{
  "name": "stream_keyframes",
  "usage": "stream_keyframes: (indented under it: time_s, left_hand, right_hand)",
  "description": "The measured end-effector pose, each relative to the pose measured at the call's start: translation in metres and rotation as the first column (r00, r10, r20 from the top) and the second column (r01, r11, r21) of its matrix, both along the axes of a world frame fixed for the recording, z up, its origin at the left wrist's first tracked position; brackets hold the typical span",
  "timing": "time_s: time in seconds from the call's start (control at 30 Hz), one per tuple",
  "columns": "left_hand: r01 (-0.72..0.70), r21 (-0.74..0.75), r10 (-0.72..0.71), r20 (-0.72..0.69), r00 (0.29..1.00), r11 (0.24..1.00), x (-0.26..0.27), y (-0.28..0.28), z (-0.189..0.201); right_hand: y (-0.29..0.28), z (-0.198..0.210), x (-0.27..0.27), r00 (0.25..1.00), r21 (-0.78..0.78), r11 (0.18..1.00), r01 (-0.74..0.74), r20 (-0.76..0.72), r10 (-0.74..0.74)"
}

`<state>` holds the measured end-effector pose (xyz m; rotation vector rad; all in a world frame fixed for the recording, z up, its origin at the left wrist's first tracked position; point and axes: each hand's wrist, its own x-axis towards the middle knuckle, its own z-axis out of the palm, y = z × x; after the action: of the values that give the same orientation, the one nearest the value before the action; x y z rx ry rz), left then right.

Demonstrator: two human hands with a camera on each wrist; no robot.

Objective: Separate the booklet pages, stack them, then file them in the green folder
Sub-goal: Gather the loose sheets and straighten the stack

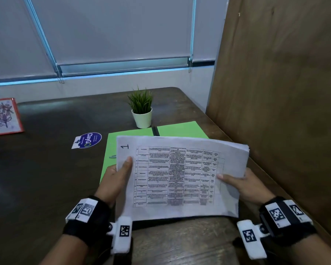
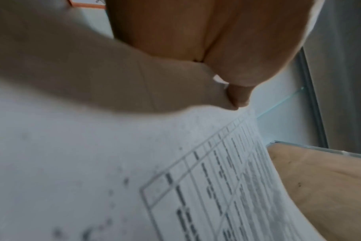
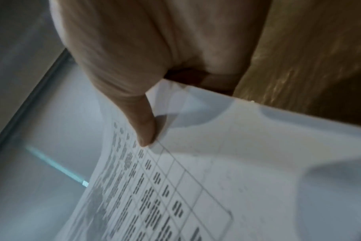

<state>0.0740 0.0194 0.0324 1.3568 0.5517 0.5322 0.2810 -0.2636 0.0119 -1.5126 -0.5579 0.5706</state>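
Above the dark surface (image 1: 46, 169), I hold the stack of pages (image 1: 182, 178) with both hands, lifted and a little tilted. My left hand (image 1: 117, 178) grips the left edge: the thumb lies on the top sheet, just under the handwritten number 1 (image 1: 125, 146), and the other fingers are below the paper, hidden. My right hand (image 1: 243, 185) grips the right edge in the same way, the thumb pressed on the printed table near its last columns. The top sheet bends a little between the two hands. Under the stack, the green folder (image 1: 180, 129) lies open and flat on the surface, partly covered by the pages. Beyond it a small plant (image 1: 141, 111) in a white pot stands, and a blue sticker (image 1: 89, 140) is at the left of the folder.
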Motion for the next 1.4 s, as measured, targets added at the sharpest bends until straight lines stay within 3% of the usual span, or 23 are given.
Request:
stream_keyframes:
  time_s: [0.13,0.27,0.37,0.43,0.57,0.63,0.7,0.77,0.8,0.87,0.97,1.03,1.1,1.23,1.27,1.4]
  left_hand:
    - [-0.069,0.019,0.069,0.032,0.997,0.997,0.005,-0.004,0.006]
    - [-0.121,-0.070,0.128,0.094,0.987,0.990,0.007,-0.004,0.009]
    - [-0.123,-0.161,0.146,0.138,0.980,0.979,0.016,-0.015,0.012]
    - [-0.101,-0.186,0.136,0.188,0.973,0.977,0.022,-0.024,0.017]
    - [-0.115,-0.194,0.172,0.304,0.937,0.974,0.010,-0.009,0.029]
    - [-0.132,-0.104,0.158,0.302,0.940,0.986,-0.012,0.020,0.036]
    - [0.013,0.101,-0.028,0.144,0.989,0.995,-0.031,0.042,0.046]
    - [0.252,0.229,-0.233,-0.108,0.966,0.940,-0.036,0.041,0.054]
    - [0.288,0.255,-0.247,-0.179,0.952,0.923,-0.032,0.033,0.057]
    - [0.162,0.235,-0.135,-0.127,0.983,0.959,-0.020,0.011,0.059]
    - [-0.063,0.141,0.054,0.070,0.996,0.988,-0.009,-0.002,0.051]
    - [-0.142,0.169,0.125,0.110,0.986,0.975,-0.004,-0.006,0.046]
    - [-0.250,0.280,0.233,0.092,0.968,0.927,0.000,-0.014,0.040]
    - [-0.417,0.597,0.383,0.191,0.904,0.685,0.000,-0.032,0.031]
    - [-0.427,0.613,0.379,0.216,0.900,0.665,-0.003,-0.034,0.030]
    - [-0.459,0.504,0.377,0.262,0.888,0.732,-0.010,-0.039,0.022]
  right_hand:
    - [-0.008,-0.002,0.009,0.989,-0.023,0.999,0.029,-0.147,-0.032]
    - [-0.002,0.006,-0.005,0.893,0.266,0.962,0.067,-0.446,0.060]
    - [0.034,0.023,-0.035,0.877,0.437,0.899,0.036,-0.445,0.181]
    - [0.067,0.040,-0.056,0.887,0.434,0.895,0.103,-0.446,0.115]
    - [0.097,0.075,-0.058,0.946,0.393,0.906,0.159,-0.322,-0.026]
    - [0.091,0.094,-0.050,0.989,0.344,0.937,0.067,-0.150,-0.016]
    - [0.086,0.108,-0.046,0.998,0.236,0.970,-0.063,0.025,0.058]
    - [0.087,0.112,-0.047,0.981,0.096,0.984,-0.148,0.144,0.134]
    - [0.088,0.113,-0.049,0.970,0.046,0.981,-0.190,0.164,0.180]
    - [0.088,0.114,-0.054,0.932,-0.041,0.973,-0.227,0.280,0.229]
    - [0.096,0.102,-0.059,0.963,0.034,0.986,-0.161,0.226,0.149]
    - [0.102,0.088,-0.066,0.964,0.046,0.991,-0.122,0.241,0.107]
    - [0.111,0.076,-0.070,0.951,0.023,0.998,-0.051,0.307,0.041]
    - [0.123,0.077,-0.081,0.919,0.106,0.987,0.123,0.363,-0.153]
    - [0.124,0.079,-0.083,0.904,0.162,0.978,0.129,0.386,-0.183]
    - [0.118,0.072,-0.085,0.876,0.266,0.960,0.092,0.437,-0.205]
